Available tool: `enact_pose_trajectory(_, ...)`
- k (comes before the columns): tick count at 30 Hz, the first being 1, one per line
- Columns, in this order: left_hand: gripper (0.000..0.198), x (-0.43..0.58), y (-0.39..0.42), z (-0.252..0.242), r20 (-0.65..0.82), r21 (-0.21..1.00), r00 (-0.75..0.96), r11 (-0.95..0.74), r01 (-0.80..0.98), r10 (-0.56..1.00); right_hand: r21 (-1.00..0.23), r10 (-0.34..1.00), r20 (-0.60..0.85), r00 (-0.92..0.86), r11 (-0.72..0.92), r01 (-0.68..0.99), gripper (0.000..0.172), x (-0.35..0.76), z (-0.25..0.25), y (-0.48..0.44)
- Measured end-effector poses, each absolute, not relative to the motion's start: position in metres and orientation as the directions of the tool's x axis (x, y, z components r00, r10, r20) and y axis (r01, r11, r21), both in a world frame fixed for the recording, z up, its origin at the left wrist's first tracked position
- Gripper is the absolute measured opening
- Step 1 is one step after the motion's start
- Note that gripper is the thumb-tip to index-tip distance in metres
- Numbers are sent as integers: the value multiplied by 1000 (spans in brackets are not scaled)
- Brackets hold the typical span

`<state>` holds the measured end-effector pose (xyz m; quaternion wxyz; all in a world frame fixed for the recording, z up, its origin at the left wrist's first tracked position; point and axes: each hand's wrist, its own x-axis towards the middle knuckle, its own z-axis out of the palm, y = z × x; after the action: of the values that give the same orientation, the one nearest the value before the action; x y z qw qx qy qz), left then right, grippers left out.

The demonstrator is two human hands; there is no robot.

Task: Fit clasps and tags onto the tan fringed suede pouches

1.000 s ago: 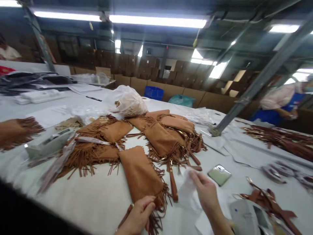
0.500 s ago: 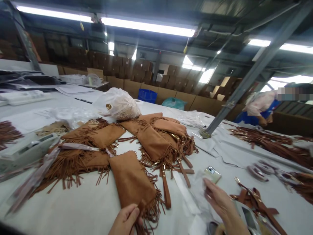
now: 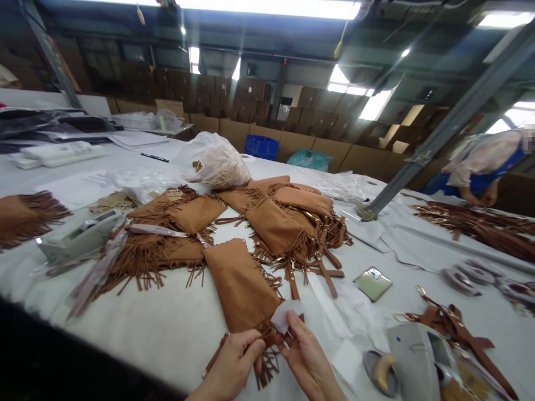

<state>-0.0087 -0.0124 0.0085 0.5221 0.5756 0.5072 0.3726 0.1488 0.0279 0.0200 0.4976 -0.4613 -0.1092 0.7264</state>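
A tan fringed suede pouch (image 3: 240,284) lies on the white table (image 3: 167,328) right in front of me. My left hand (image 3: 234,365) pinches the fringe and strap at its near corner. My right hand (image 3: 307,362) is closed on a small piece of white tissue paper (image 3: 285,315) and holds it against the same corner. Both hands meet at the pouch's near end.
Several more fringed pouches (image 3: 271,225) are piled behind it. A grey tape dispenser (image 3: 418,362), a phone (image 3: 373,283) and brown straps (image 3: 455,328) lie to the right. Another dispenser (image 3: 79,236) sits left, a plastic bag (image 3: 213,161) at the back. A person (image 3: 480,164) works at far right.
My right hand has come left from near the phone, carrying the white paper to the pouch's near corner. My left hand has kept its hold on the fringe.
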Motion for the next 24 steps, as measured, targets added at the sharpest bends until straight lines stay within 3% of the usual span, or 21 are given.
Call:
enact_pose_trajectory(10, 40, -15, -11, 6, -38, 979, 186, -1, 205, 982, -781, 901, -430, -62, -406, -474, 30, 134, 33, 15)
enact_pose_trajectory(16, 39, -16, -9, -2, -68, 987, 152, 45, 152, 986, -953, 959, -281, -26, -282, -113, 33, 132, 30, 8)
enact_pose_trajectory(19, 40, -18, -8, -4, -39, 991, 167, 16, 135, 985, -973, 973, -228, -36, -227, 45, 35, 130, 31, 5)
enact_pose_trajectory(24, 34, -20, -6, 7, 18, 970, 243, -76, 232, 970, -966, 973, -220, -71, -207, 157, 36, 127, 38, 2)
